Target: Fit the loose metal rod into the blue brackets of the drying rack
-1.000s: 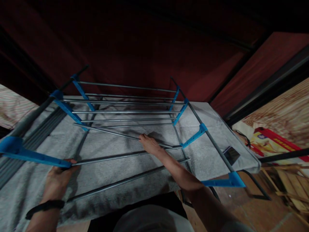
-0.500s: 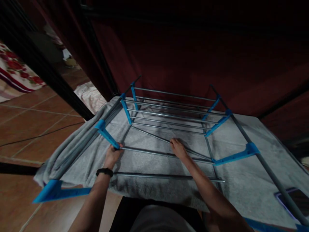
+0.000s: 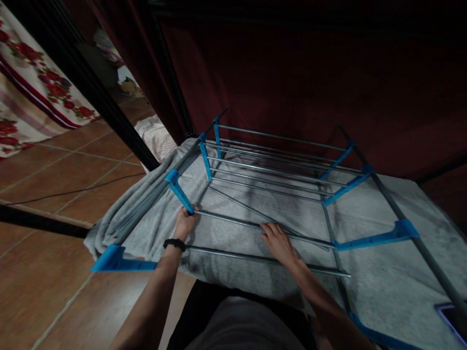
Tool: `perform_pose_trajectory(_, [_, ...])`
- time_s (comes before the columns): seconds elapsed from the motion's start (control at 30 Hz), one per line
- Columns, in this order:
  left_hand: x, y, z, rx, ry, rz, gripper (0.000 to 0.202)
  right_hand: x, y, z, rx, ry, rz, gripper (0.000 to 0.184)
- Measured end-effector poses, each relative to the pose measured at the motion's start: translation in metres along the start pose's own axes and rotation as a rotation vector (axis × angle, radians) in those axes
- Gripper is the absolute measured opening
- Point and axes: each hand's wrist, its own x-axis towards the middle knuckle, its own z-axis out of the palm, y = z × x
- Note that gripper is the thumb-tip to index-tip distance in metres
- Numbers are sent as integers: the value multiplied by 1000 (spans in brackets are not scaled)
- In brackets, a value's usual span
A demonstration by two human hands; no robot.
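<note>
A rack of grey metal tubes with blue plastic brackets lies across the grey blanket. My left hand [image 3: 185, 223] grips the lower end of a blue bracket [image 3: 178, 192], where a metal rod [image 3: 228, 218] meets it. On the middle of that same rod rests my right hand [image 3: 278, 240], its fingers curled over the top. Behind it a loose thin rod [image 3: 239, 203] slants across the frame, its right part passing by the held rod. Closer to my body runs another rod [image 3: 233, 255], behind my left wrist and under my right hand. The right-hand blue bracket [image 3: 375, 238] meets the rod's far end.
The grey blanket [image 3: 383, 272] covers the surface beneath the rack. A phone [image 3: 454, 321] lies at the right edge. Dark red curtain [image 3: 292, 87] hangs behind. To the left are a dark post [image 3: 91, 92], tiled floor [image 3: 47, 243] with a cable [image 3: 87, 187], and a striped cloth [image 3: 156, 138].
My right hand has come off the slanting loose rod and moved nearer to me onto the rod in front. My left hand stays at the bracket. The view has shifted left.
</note>
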Motion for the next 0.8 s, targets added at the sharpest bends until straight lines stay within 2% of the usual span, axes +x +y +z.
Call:
perform_pose_trajectory(0.17, [-3, -2, -3, -4, -8, 19, 25, 16, -1, 1, -18, -47, -10, 34])
perform_pose_trajectory(0.43, [-1, -8, -3, 1, -17, 59, 23, 13, 6, 3, 38, -45, -35, 37])
perform_pose_trajectory(0.8, [-4, -4, -7, 0, -52, 70, 26, 14, 5, 2, 39, -90, -33, 38])
